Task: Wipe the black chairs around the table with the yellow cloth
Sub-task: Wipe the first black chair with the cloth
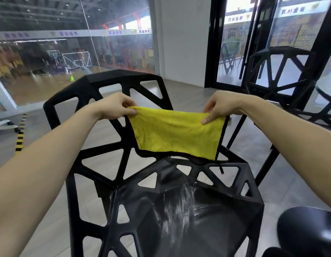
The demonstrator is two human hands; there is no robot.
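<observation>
Yellow cloth is hanging stretched in mid-air, dead centre of the view, over the near chair. The left hand is pinching the top corner at nine o'clock of the cloth, and the right hand is pinching the opposite corner at three o'clock, so both grips are holding fabric, narrow and tight. The cloth's lower hem is dangling just above the back edge of the seat; whether it is actually touching the plastic, I cannot tell.

Down at six o'clock the seat is showing pale wet-looking streaks across the black surface, which I am reading as wiping under way there, with the smears not yet cleared. The open lattice backrest at eleven o'clock is giving no sign either way.

A second chair is standing at two o'clock, well apart, beside the pale worktop at the right edge, and nothing is showing whether it has been wiped. A rounded black object at five o'clock is too cropped to identify.

My judgement: the task is at an early or middle stage, with the person seemingly spreading or refolding the cloth ahead of another pass.
</observation>
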